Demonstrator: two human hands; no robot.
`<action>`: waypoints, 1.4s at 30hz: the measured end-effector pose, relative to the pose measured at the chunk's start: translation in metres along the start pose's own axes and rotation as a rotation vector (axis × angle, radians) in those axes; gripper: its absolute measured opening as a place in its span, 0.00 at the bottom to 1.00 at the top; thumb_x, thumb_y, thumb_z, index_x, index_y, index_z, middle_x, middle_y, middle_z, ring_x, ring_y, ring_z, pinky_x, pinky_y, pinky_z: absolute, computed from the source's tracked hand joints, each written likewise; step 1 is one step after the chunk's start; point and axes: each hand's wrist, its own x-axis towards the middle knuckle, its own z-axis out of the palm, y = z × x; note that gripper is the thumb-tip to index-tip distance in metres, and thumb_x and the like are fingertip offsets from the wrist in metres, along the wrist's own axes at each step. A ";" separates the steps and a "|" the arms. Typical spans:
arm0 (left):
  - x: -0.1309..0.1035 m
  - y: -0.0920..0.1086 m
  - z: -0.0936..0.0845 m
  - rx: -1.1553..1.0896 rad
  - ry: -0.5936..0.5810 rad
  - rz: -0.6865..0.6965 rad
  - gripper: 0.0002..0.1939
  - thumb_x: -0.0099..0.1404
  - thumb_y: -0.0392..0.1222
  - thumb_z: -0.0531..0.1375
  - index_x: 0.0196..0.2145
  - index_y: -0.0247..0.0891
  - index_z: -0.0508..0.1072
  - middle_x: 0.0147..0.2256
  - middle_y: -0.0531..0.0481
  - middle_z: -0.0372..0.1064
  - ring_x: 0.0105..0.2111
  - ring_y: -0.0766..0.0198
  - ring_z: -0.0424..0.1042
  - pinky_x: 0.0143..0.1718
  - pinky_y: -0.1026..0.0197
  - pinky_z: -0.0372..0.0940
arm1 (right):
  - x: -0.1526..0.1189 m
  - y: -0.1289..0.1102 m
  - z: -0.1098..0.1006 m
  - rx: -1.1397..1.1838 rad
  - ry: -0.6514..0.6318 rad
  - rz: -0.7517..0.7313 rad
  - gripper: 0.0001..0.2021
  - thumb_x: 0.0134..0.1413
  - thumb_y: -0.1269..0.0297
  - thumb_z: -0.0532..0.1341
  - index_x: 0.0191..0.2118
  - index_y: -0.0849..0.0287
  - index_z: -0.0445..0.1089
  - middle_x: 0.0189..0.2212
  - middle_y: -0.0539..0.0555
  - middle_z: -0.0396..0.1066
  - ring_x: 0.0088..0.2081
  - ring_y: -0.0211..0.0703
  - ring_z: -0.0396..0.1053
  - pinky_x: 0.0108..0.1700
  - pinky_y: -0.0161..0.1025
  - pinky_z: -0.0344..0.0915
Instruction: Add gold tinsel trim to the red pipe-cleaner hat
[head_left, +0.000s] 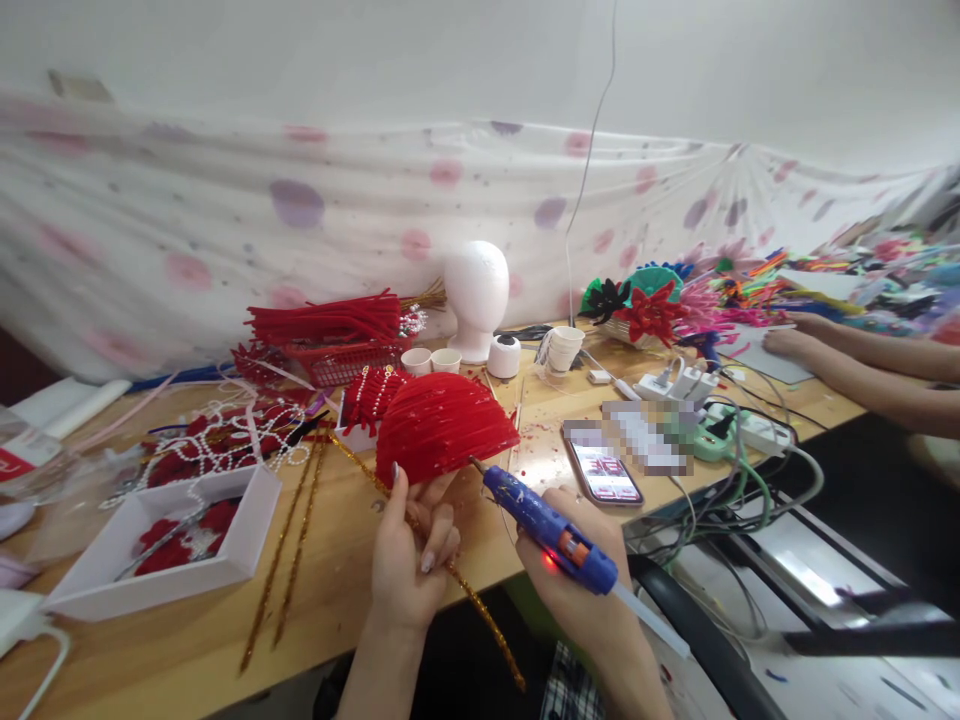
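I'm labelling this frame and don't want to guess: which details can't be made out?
All in the head view:
Gold stem: one stretch hidden by the left hand.
Red fan-shaped piece: far side hidden by its own front.
Blue glue gun: grip and trigger hidden by the right hand.
Phone: screen text too small.
Co-worker's arms: cut off by the right edge.

A plain whitish wall [360, 60] rises at the back, its lower part covered by a wrinkled, translucent sheet [360, 240] dotted with pink and purple spots. A thin cord [592, 140] hangs down it. A long, light wood table [330, 590] runs along the wall. Pale floor [817, 692] shows at lower right, under soft, even light.
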 end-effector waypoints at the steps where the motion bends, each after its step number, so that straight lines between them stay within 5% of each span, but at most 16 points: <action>1: 0.000 0.000 0.000 -0.006 0.005 0.000 0.26 0.76 0.48 0.43 0.32 0.32 0.74 0.36 0.37 0.80 0.06 0.80 0.49 0.07 0.73 0.47 | 0.000 0.001 0.000 0.002 0.011 0.008 0.12 0.47 0.71 0.58 0.21 0.55 0.54 0.18 0.44 0.56 0.21 0.35 0.58 0.25 0.35 0.52; 10: -0.001 0.000 -0.001 0.007 -0.002 0.002 0.27 0.76 0.48 0.42 0.32 0.33 0.74 0.36 0.38 0.80 0.06 0.80 0.48 0.07 0.73 0.47 | 0.001 0.005 -0.004 -0.006 0.025 0.042 0.11 0.47 0.71 0.58 0.21 0.55 0.56 0.19 0.45 0.57 0.21 0.36 0.59 0.25 0.35 0.54; 17: 0.000 0.000 0.000 0.012 0.019 0.005 0.24 0.76 0.46 0.44 0.30 0.33 0.72 0.36 0.39 0.80 0.06 0.80 0.48 0.08 0.73 0.46 | 0.002 -0.001 -0.002 -0.052 0.032 -0.088 0.12 0.48 0.72 0.59 0.21 0.55 0.54 0.20 0.46 0.58 0.26 0.40 0.61 0.29 0.36 0.56; 31: -0.003 0.003 0.001 0.023 0.014 0.019 0.26 0.76 0.45 0.42 0.30 0.32 0.73 0.37 0.39 0.80 0.06 0.80 0.48 0.07 0.73 0.48 | 0.003 0.007 -0.004 -0.034 0.070 0.030 0.11 0.46 0.72 0.58 0.20 0.55 0.55 0.18 0.45 0.57 0.20 0.35 0.59 0.24 0.34 0.54; 42: -0.002 0.009 -0.006 -0.005 0.029 0.046 0.25 0.76 0.44 0.42 0.29 0.35 0.73 0.34 0.43 0.81 0.06 0.79 0.46 0.08 0.73 0.46 | 0.001 0.011 0.002 -0.057 0.031 -0.104 0.11 0.50 0.73 0.58 0.24 0.55 0.55 0.22 0.47 0.59 0.28 0.41 0.61 0.30 0.38 0.55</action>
